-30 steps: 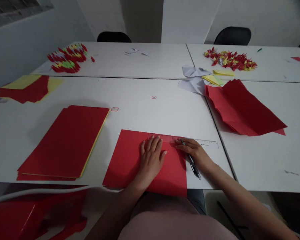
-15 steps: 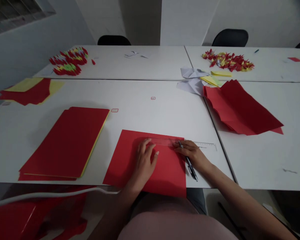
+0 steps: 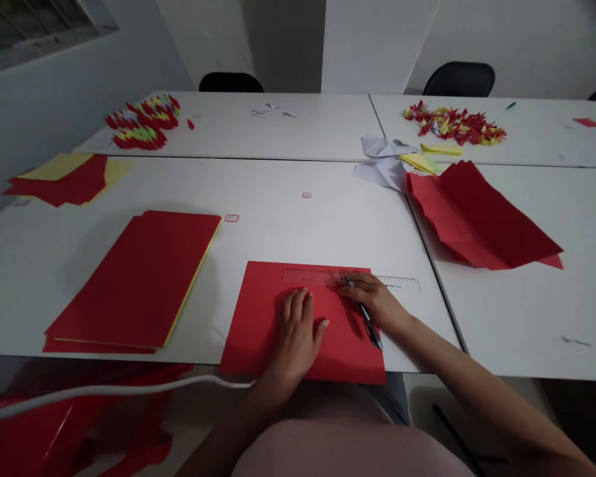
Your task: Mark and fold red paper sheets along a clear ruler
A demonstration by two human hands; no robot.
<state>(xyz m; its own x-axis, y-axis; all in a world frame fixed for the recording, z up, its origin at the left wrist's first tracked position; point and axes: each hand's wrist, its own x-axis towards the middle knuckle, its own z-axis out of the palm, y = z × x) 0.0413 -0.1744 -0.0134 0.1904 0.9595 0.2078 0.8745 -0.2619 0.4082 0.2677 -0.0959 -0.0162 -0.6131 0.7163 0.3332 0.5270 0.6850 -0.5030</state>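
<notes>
A red paper sheet [image 3: 263,311] lies at the near edge of the white table [image 3: 288,225]. My left hand [image 3: 298,328] rests flat on it, fingers stretched out and close together. A clear ruler [image 3: 402,283] lies along the sheet's far edge and sticks out to the right. My right hand [image 3: 375,298] holds a dark pen [image 3: 368,324], its tip at the ruler's edge near the sheet's top right corner.
A stack of red sheets over yellow [image 3: 139,281] lies to the left. Loose red sheets [image 3: 477,215] lie at right, white and yellow scraps [image 3: 392,162] behind them. Piles of small folded paper pieces [image 3: 144,122] [image 3: 454,122] sit on the far tables. A white cable [image 3: 104,391] runs below.
My left hand slid back toward me on the red sheet. The ruler and my right hand with the pen shifted slightly left along the sheet's far edge.
</notes>
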